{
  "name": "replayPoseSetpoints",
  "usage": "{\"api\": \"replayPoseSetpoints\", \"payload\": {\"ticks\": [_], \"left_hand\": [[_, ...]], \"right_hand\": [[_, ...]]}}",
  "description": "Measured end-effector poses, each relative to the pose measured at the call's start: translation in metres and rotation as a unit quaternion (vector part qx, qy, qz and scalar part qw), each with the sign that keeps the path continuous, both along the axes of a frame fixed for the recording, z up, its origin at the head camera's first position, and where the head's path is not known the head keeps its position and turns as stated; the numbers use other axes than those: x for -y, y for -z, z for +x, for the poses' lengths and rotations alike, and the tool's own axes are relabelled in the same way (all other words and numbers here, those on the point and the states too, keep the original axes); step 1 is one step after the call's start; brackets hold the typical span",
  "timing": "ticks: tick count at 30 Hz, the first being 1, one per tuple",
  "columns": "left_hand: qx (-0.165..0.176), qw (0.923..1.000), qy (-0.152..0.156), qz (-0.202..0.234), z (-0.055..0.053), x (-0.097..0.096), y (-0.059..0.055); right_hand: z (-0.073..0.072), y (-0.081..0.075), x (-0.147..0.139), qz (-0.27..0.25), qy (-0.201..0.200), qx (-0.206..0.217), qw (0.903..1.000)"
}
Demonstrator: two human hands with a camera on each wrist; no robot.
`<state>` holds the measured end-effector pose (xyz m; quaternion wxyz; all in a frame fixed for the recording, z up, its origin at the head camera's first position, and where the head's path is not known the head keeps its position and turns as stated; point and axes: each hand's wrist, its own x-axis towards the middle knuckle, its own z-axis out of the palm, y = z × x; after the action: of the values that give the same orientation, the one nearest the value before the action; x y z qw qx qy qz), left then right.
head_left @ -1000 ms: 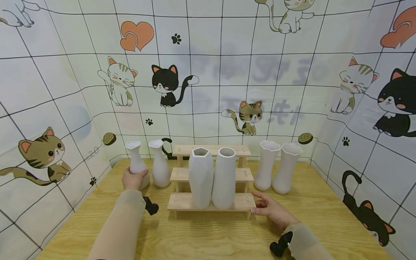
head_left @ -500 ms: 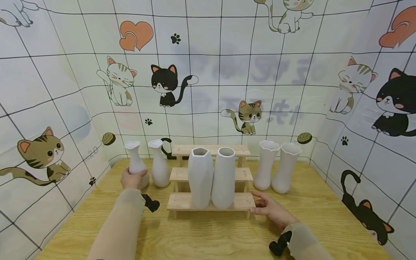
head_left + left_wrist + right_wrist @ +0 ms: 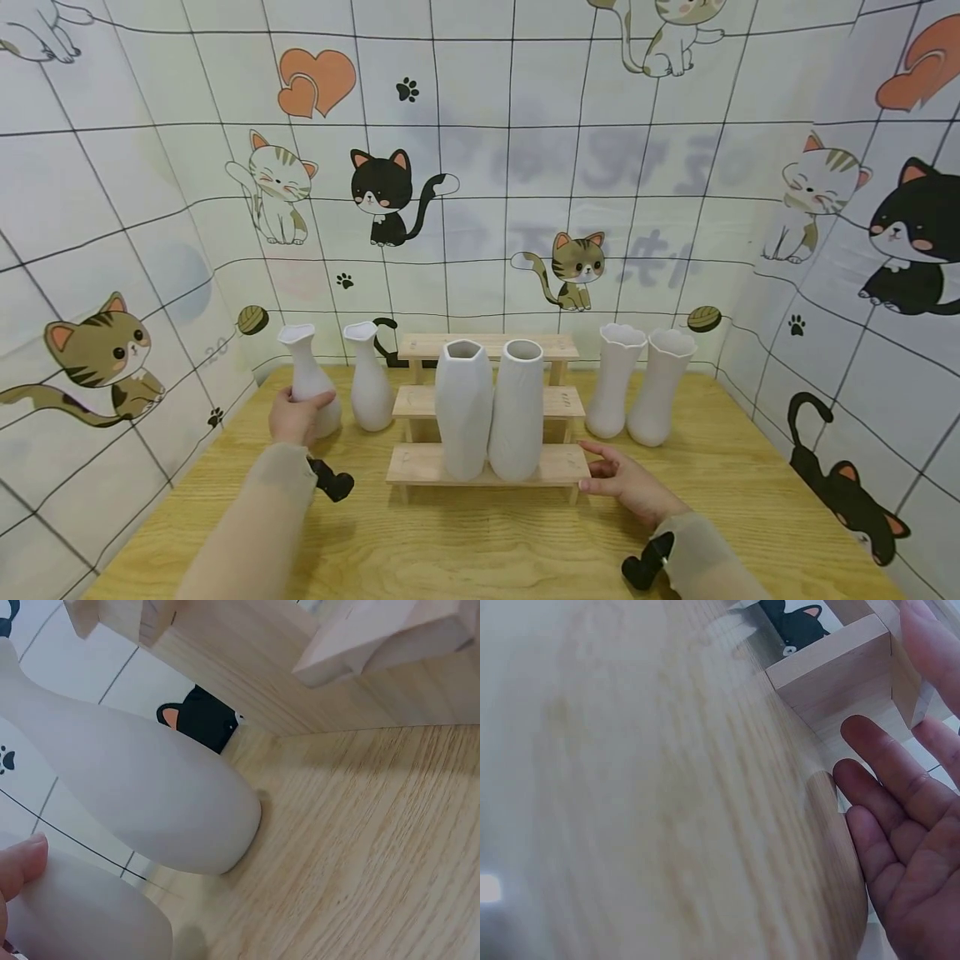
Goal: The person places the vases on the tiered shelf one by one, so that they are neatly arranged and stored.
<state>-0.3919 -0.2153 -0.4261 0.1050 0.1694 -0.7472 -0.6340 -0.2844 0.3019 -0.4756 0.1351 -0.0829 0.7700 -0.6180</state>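
My left hand (image 3: pixel 294 417) grips a white narrow-necked vase (image 3: pixel 311 379) at the left of the table; the vase leans left, and part of its body is hidden behind the hand. Just right of it stands a similar vase (image 3: pixel 371 387), also seen in the left wrist view (image 3: pixel 150 780). A three-step wooden display stand (image 3: pixel 420 467) is in the middle. On its lowest step are a faceted vase (image 3: pixel 463 417) and a rounder vase (image 3: pixel 517 417). My right hand (image 3: pixel 626 483) holds the right end of that step between thumb and index finger, the other fingers loose (image 3: pixel 922 825).
Two white vases with wavy rims, one nearer the stand (image 3: pixel 613 383) and one farther right (image 3: pixel 660 392), stand at the table's right. A wooden table (image 3: pixel 480 550) extends toward me. A cat-printed sheet (image 3: pixel 480 183) encloses the back and sides.
My left hand has shifted slightly left with the vase, which leans further left than before. The right hand, the stand and the other vases have not visibly moved.
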Motion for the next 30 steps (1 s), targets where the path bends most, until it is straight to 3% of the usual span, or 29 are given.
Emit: {"api": "replayPoseSetpoints", "payload": {"ticks": [15, 21, 30], "left_hand": [[0.027, 0.9962, 0.078, 0.027, 0.036, 0.004, -0.027], [0.039, 0.9935, 0.106, 0.008, 0.048, 0.001, -0.032], [0.039, 0.9880, 0.149, 0.017, 0.062, -0.010, -0.044]], "right_hand": [[0.000, 0.001, -0.001, 0.004, -0.002, -0.005, 1.0000], [0.000, 0.000, 0.000, 0.008, 0.002, -0.001, 1.0000], [0.003, -0.002, 0.001, 0.016, 0.011, 0.000, 0.9998]]}}
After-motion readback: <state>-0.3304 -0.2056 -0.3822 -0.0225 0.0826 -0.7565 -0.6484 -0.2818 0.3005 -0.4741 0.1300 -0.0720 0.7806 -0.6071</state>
